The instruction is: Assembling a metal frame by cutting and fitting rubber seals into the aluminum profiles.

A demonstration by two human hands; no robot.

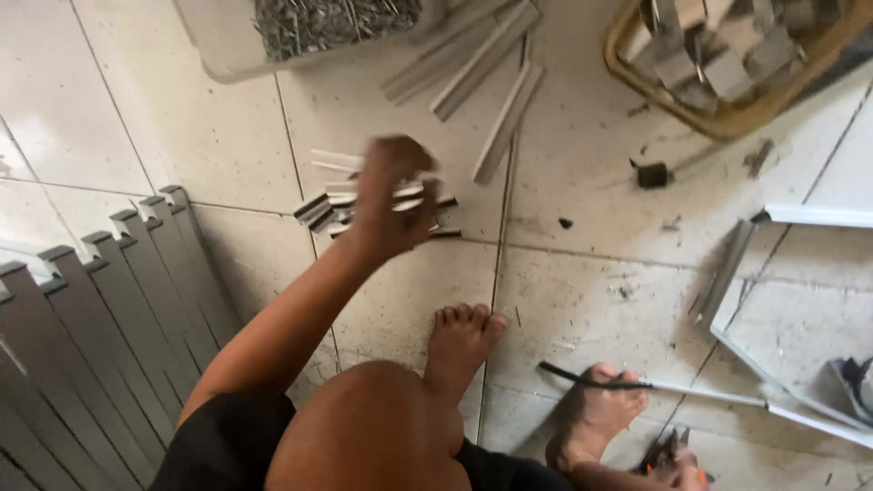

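While right hand clutches pliers, left hand grip pinches metal strips.

A makeshift workshop on a tiled floor. Cut metal profiles are lying about, and a bin of scrap pieces is sitting nearby.

Even daylight, soft shadows, some motion blur.
Left hand smeared by movement; pale floor tiles bright without glare; corners slightly soft, mild wide-angle stretch at the edges.
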